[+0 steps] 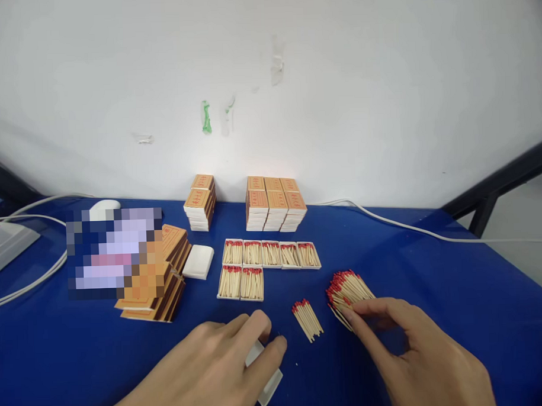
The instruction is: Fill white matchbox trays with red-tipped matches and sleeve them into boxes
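Observation:
Closed around a white matchbox tray (pixel 271 388) at the bottom centre is my left hand (pixel 227 361); the hand covers much of the tray. My right hand (pixel 418 346) pinches at the near edge of a heap of red-tipped matches (pixel 351 286), thumb and forefinger together on some matches. A smaller bunch of matches (pixel 308 320) lies on the blue table between my hands. Beyond it, trays filled with matches (pixel 271 254) stand in two rows, the nearer row (pixel 240 282) holding two. A white tray (pixel 198 262) sits left of them.
Orange matchbox stacks (pixel 275 203) and a narrower stack (pixel 200 202) stand near the wall. Flat orange sleeves (pixel 152 284) are piled at left beside a blurred-out object (pixel 121 246). A white cable (pixel 400 228) runs along the back right of the blue table (pixel 491 278).

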Tool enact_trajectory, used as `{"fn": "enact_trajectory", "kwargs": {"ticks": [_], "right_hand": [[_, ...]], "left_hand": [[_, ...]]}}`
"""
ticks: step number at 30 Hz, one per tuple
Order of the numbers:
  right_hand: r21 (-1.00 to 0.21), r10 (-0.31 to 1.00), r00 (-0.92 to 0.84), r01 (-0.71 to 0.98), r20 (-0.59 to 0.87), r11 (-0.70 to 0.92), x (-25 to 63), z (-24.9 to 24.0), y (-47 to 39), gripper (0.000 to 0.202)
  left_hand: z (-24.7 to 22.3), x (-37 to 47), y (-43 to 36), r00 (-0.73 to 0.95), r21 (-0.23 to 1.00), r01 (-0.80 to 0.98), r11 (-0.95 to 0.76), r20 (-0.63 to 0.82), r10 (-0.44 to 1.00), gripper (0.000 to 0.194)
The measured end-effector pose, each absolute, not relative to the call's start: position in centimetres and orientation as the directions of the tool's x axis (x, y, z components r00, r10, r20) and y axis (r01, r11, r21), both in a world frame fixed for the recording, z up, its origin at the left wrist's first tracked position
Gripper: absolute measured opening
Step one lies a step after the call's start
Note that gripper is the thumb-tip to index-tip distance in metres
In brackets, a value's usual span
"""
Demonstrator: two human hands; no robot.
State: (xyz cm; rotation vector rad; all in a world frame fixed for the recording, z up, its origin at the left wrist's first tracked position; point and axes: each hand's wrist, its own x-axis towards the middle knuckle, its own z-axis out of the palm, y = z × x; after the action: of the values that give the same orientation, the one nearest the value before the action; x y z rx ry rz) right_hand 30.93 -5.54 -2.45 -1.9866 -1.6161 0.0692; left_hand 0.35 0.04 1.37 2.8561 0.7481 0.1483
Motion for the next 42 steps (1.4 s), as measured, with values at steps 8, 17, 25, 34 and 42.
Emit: {"fn": "enact_trajectory", "kwargs": {"ticks": [8, 17, 25, 34, 42], "right_hand": [[-0.608, 0.943, 0.303, 0.778, 0.137, -0.161, 30.2, -1.5, -5.5, 0.044], [-0.763, 0.967, 0.256, 0.625, 0.0, -0.165, 29.7, -1.1, -5.4, 0.04], [-0.762, 0.982, 0.188, 0.637, 0.008, -0.116, 27.6, -0.3, -4.8, 0.032], [-0.699, 0.985, 0.141, 0.715, 0.098, -0.032, 26.0, -0.1, -4.6, 0.023], [-0.654, 0.986, 0.116, 0.757, 0.122, -0.009, 25.8, 0.0, -3.9, 0.026]], "left_hand": [[1.3, 0.3, 0.0, 0.861, 0.188, 0.492, -0.85, 0.041, 0.507, 0.062], [1.4, 0.4, 0.0, 0.867, 0.192, 0.482, -0.855, 0.034, 0.496, 0.063], [1.1, 0.3, -0.2, 0.865, 0.217, 0.486, -0.846, 0.017, 0.502, 0.065], [1.2, 0.1, -0.3, 0.857, 0.192, 0.499, -0.845, 0.03, 0.514, 0.065], [1.2, 0.1, -0.5, 0.853, 0.194, 0.511, -0.837, 0.003, 0.521, 0.062]]}}
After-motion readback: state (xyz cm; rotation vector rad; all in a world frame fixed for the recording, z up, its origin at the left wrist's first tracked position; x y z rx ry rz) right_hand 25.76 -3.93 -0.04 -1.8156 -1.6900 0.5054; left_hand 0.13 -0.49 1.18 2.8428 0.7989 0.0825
